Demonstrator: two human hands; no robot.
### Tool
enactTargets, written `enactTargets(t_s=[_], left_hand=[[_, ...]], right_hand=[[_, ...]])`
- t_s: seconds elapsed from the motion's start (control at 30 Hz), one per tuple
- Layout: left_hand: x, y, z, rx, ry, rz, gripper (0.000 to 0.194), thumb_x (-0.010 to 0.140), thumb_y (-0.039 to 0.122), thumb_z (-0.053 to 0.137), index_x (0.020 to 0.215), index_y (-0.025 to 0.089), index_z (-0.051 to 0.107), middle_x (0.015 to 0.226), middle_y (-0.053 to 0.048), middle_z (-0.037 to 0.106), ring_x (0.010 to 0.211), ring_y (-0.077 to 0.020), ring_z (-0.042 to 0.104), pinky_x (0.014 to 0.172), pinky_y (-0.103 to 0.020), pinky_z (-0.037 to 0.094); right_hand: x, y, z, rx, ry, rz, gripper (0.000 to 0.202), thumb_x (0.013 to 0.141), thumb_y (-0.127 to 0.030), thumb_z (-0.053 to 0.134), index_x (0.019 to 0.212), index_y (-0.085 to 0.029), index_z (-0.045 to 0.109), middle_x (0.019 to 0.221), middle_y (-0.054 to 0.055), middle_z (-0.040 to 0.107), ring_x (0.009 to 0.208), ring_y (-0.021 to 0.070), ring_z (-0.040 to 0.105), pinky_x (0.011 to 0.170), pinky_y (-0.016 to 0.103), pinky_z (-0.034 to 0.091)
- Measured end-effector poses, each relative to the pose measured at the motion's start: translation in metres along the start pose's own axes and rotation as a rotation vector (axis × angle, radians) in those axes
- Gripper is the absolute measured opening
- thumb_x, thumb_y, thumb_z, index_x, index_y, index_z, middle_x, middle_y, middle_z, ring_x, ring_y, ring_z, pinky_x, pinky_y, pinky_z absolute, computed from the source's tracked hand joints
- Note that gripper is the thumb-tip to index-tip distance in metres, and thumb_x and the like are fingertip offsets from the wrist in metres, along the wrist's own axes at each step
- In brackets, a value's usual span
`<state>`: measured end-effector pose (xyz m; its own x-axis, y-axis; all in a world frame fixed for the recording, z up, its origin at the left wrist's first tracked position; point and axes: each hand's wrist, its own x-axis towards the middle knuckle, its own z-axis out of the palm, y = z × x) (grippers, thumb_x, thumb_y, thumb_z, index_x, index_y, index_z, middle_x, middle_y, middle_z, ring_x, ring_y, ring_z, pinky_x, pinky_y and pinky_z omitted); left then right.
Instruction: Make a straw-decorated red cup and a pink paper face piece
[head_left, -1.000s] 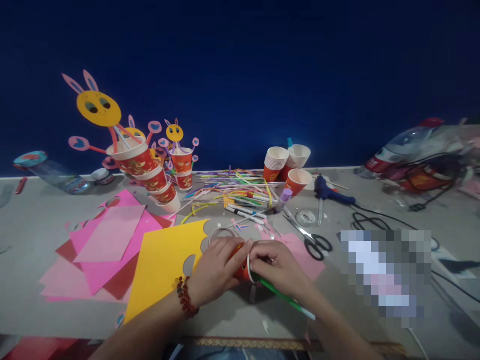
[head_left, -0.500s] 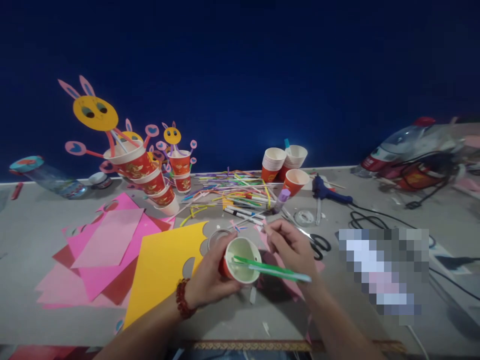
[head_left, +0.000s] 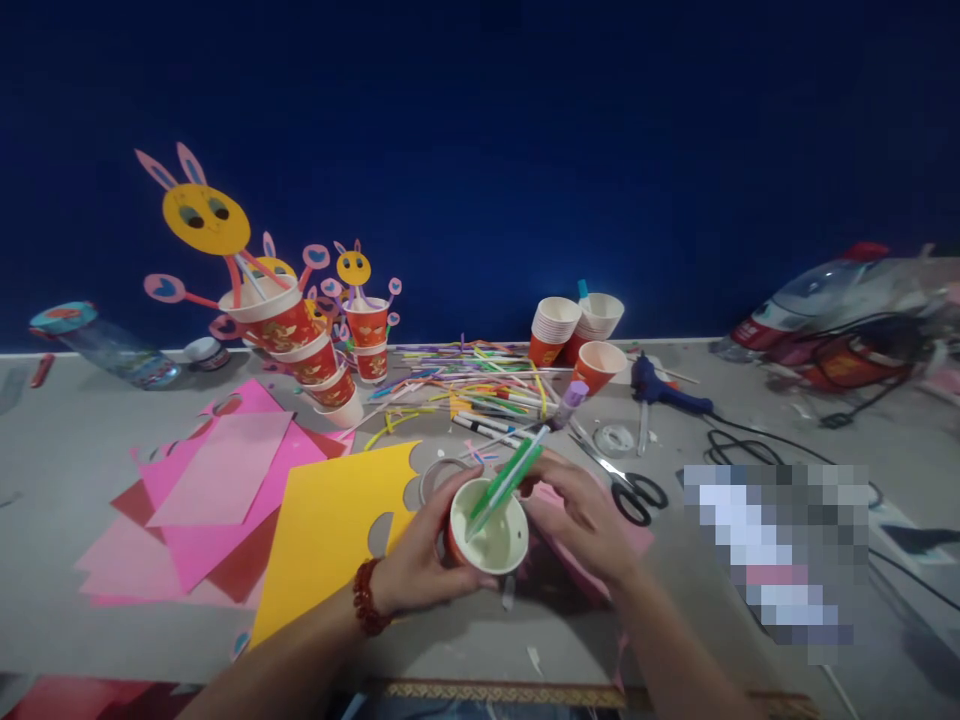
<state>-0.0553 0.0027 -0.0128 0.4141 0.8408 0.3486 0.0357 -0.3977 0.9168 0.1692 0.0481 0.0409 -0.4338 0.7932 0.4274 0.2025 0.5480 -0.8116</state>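
Cup (head_left: 508, 550), red outside and pale inside, held over the near middle of grey table (head_left: 420, 635). Points its mouth up and back toward the head camera, tilting slightly right; shows a small dark hole at the right of the inner wall. Within it, green and white straws (head_left: 504, 482), slanting up, rightward and away, out past the far rim. Left hand (head_left: 420, 550) wrapped around the cup's left side, thumb below, fingers behind. Right hand (head_left: 581, 510) just beside the straws, fingers bent; impossible to tell whether pinching them or merely near.

Left of the cup, yellow sheet (head_left: 330, 520) with rounded cutouts, then overlapping pink sheets (head_left: 225, 465). To the right, black-handled scissors (head_left: 631, 497) and blue glue gun (head_left: 667, 393). Farther back, scattered straws (head_left: 465, 375), stacked cups (head_left: 553, 330) and rabbit-faced cup figures (head_left: 281, 325). Behind everything, plain dark blue wall (head_left: 480, 150)
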Motion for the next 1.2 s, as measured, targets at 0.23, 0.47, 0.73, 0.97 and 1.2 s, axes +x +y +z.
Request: enactTargets(t_s=[0.23, 0.47, 0.73, 0.97, 1.2], left_hand=[[0.002, 0.001, 0.001, 0.113, -0.06, -0.031, 0.089, 0.073, 0.046, 0.084, 0.146, 0.021, 0.04, 0.141, -0.018, 0.055, 0.128, -0.0338, 0.058, 0.108, -0.048, 0.048], [0.001, -0.003, -0.001, 0.145, -0.06, -0.048, 0.092, 0.07, 0.051, 0.085, 0.144, 0.02, 0.042, 0.136, -0.019, 0.057, 0.124, -0.0343, 0.059, 0.106, -0.05, 0.049], [0.001, -0.01, -0.002, -0.069, 0.002, -0.067, 0.096, 0.07, 0.063, 0.081, 0.148, 0.022, 0.041, 0.14, -0.018, 0.055, 0.126, -0.0357, 0.057, 0.107, -0.056, 0.046], [0.002, -0.01, -0.002, -0.229, -0.024, -0.17, 0.099, 0.067, 0.064, 0.082, 0.145, 0.018, 0.043, 0.132, -0.018, 0.059, 0.12, -0.0351, 0.061, 0.104, -0.054, 0.048], [0.005, -0.009, 0.0, -0.216, -0.019, -0.189, 0.105, 0.065, 0.069, 0.08, 0.149, 0.019, 0.041, 0.136, -0.02, 0.058, 0.126, -0.0371, 0.057, 0.109, -0.056, 0.043]], right_hand=[[-0.005, -0.008, 0.011, -0.01, 0.108, -0.03, 0.004, 0.088, -0.023, 0.069, 0.092, -0.022, 0.069, 0.089, 0.005, 0.071, 0.086, 0.0216, 0.067, 0.081, 0.036, 0.053], [-0.002, -0.018, 0.003, -0.09, -0.06, -0.178, 0.009, 0.086, -0.019, 0.07, 0.092, -0.025, 0.074, 0.078, 0.003, 0.074, 0.078, 0.0216, 0.061, 0.071, 0.036, 0.048], [-0.003, -0.022, 0.005, -0.119, 0.028, -0.225, 0.019, 0.081, -0.012, 0.068, 0.092, -0.027, 0.074, 0.076, 0.0, 0.075, 0.084, 0.0226, 0.063, 0.09, 0.045, 0.048], [-0.005, -0.028, 0.012, -0.06, 0.161, -0.24, 0.029, 0.08, -0.008, 0.065, 0.096, -0.03, 0.075, 0.077, 0.0, 0.077, 0.077, 0.0222, 0.065, 0.096, 0.051, 0.05], [-0.009, -0.029, 0.012, -0.087, 0.28, -0.202, 0.027, 0.078, -0.01, 0.067, 0.093, -0.029, 0.075, 0.075, 0.001, 0.076, 0.078, 0.0244, 0.067, 0.093, 0.052, 0.051]])
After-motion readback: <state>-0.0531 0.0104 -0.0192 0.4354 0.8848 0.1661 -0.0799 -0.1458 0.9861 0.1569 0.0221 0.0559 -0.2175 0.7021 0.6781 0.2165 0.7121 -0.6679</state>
